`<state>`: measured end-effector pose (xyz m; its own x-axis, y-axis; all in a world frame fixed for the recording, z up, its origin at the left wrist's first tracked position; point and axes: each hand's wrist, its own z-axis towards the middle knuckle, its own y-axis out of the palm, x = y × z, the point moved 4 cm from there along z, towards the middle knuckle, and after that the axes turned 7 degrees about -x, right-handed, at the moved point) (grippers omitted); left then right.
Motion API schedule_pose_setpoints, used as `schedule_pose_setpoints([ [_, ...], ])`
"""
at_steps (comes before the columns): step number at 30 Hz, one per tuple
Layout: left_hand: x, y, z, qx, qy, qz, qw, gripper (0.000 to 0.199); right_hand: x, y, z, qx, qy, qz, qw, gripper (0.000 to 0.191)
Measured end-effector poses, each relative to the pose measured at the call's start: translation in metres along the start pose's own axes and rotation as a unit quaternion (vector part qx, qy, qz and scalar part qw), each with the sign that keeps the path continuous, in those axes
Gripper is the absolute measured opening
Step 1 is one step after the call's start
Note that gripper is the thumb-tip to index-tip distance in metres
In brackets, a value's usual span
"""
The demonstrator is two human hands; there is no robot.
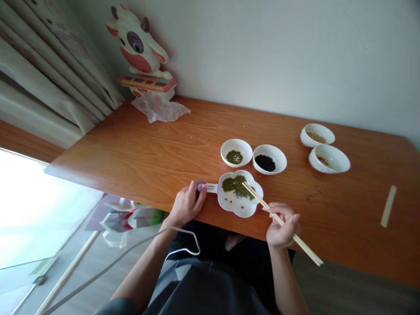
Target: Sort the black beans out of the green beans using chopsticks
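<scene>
Right hand (282, 226) pinches wooden chopsticks (260, 201), tips at mung beans (236, 184) in flower-shaped dish (244, 211); whether tips grip any, cannot tell. Left hand (187, 202) pinches dish handle (212, 188) near table (197, 144) edge, likely steadying it. Just beyond dish, mung bean bowl (245, 151) and black bean bowl (279, 161) stand side by side, presumably for easy reach. Farther right, two more bowls (306, 140) (341, 167). Back left, cow-shaped toy keyboard (144, 83).

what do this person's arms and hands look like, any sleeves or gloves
Both the left hand and right hand are bare, without gloves. The forearms show uncovered; a dark grey sleeve edges in near the left elbow. A pale cable crosses the left forearm in view.
</scene>
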<state>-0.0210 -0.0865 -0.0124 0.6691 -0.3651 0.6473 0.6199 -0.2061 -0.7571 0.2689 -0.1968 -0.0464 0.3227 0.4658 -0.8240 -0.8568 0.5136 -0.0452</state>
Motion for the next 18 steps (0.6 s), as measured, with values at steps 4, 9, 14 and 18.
schedule_pose_setpoints([
  [4,0.0,0.001,0.0,0.001,0.0,0.006,1.0,0.025,0.003,-0.006,0.019,0.099,-0.012,-0.019,0.995,0.036],
  [9,-0.001,0.002,0.0,-0.004,-0.005,0.01,1.0,0.025,0.001,-0.002,0.041,0.143,-0.01,-0.034,0.989,0.036],
  [14,-0.001,0.002,0.0,0.0,-0.009,0.017,1.0,0.025,0.004,0.015,0.066,0.114,0.013,-0.041,0.993,0.036],
  [18,0.001,0.001,0.0,0.008,-0.002,0.012,1.0,0.025,0.013,0.031,0.086,0.037,0.05,-0.04,0.997,0.036],
])
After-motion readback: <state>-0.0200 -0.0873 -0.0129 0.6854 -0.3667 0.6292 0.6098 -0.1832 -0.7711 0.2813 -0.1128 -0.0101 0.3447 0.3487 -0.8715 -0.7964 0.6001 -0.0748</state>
